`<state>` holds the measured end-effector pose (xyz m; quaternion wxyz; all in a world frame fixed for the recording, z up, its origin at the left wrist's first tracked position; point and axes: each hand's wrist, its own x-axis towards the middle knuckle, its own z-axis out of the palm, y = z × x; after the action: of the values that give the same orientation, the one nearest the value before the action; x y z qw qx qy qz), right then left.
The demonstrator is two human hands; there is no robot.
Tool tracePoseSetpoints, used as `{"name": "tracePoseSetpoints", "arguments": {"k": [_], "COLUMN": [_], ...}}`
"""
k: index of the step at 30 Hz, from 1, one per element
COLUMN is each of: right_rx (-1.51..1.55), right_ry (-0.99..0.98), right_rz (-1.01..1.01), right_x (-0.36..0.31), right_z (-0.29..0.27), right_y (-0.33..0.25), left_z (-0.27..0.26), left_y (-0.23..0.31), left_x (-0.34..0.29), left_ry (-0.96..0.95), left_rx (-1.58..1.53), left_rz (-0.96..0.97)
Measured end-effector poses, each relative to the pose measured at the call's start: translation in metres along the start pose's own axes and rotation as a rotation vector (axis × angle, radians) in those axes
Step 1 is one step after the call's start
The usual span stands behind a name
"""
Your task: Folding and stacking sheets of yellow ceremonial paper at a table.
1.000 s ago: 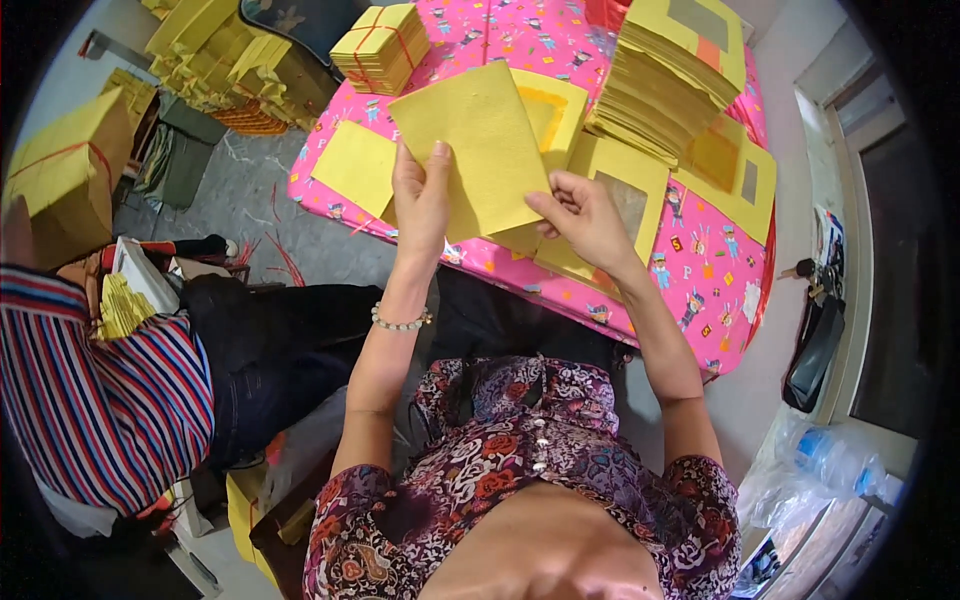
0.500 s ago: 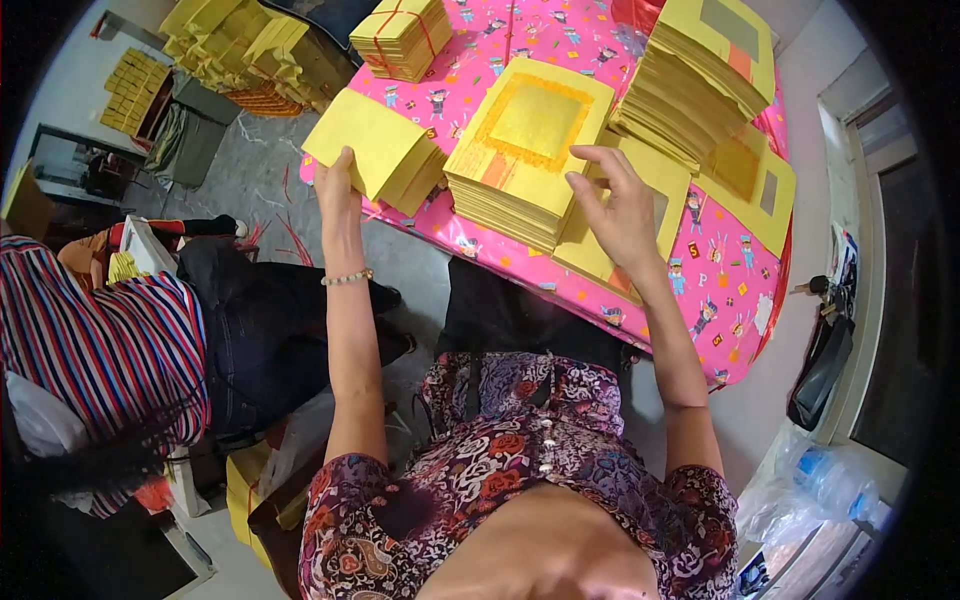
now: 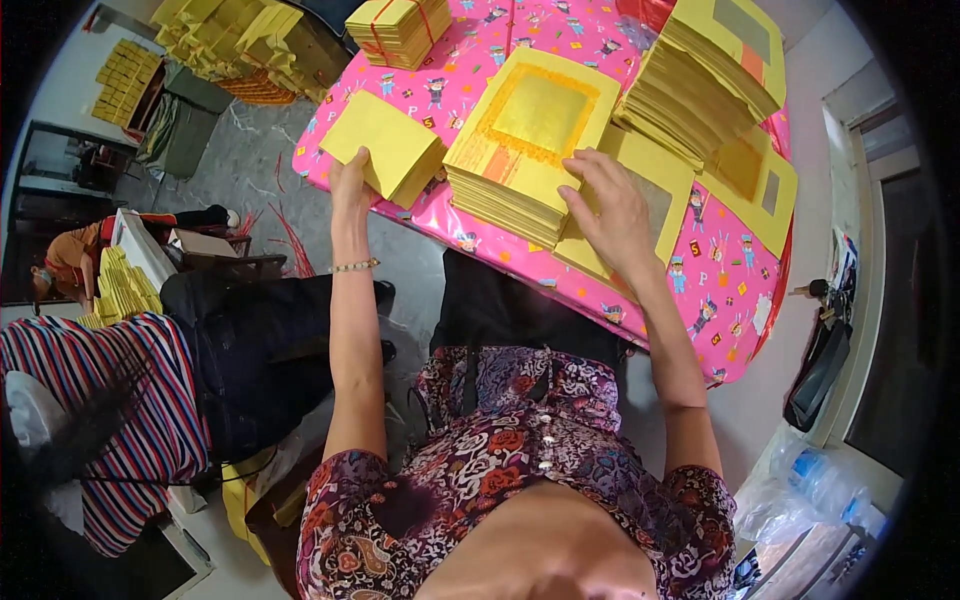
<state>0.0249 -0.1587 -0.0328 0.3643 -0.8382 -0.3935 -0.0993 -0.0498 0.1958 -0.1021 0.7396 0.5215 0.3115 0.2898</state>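
My left hand (image 3: 350, 184) grips the near left side of a small stack of plain yellow paper (image 3: 385, 142), thumb on its top and the other fingers mostly hidden. To the right stands a taller stack of yellow sheets (image 3: 508, 180), its top sheet bearing a gold square framed in orange. My right hand (image 3: 615, 212) rests against the right edge of that taller stack, fingers bent and thumb apart from them. Beneath this hand lies a lower yellow stack (image 3: 660, 188) with a greyish panel, partly covered.
The table (image 3: 720, 335) has a pink patterned cover. A tall leaning pile of yellow sheets (image 3: 690, 90) stands at the back right, a string-tied bundle (image 3: 398, 35) at the back left. A person in a striped top (image 3: 110, 390) is close on my left; another person (image 3: 70, 255) bends farther off.
My left hand and the small stack have shifted slightly right, with the stack's outline narrower. My right hand has come down from above onto the taller stack's right edge.
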Motion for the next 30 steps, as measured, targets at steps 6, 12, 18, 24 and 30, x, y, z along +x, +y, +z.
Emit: {"name": "tracePoseSetpoints", "arguments": {"k": [6,12,18,24,30], "right_rx": [-0.017,-0.033,-0.116,-0.090,0.079], "right_ry": [-0.009,-0.024,-0.046,0.019,0.054], "right_rz": [-0.010,-0.025,-0.042,-0.055,0.045], "right_x": [0.002,0.001,-0.001,-0.001,0.001], "right_z": [0.001,0.001,-0.002,0.004,0.008], "right_y": [-0.003,-0.002,-0.007,-0.008,-0.011], "left_z": [-0.016,-0.032,-0.012,-0.007,0.043], "left_y": [-0.019,-0.034,-0.032,-0.014,0.026], "left_x": [0.021,0.039,0.022,-0.004,-0.055], "left_ry": [0.062,0.135,0.520,0.519,0.019], "left_rx": [-0.008,0.510,1.116,1.120,0.845], "left_rz": [0.058,0.255,0.356,0.591,0.859]}}
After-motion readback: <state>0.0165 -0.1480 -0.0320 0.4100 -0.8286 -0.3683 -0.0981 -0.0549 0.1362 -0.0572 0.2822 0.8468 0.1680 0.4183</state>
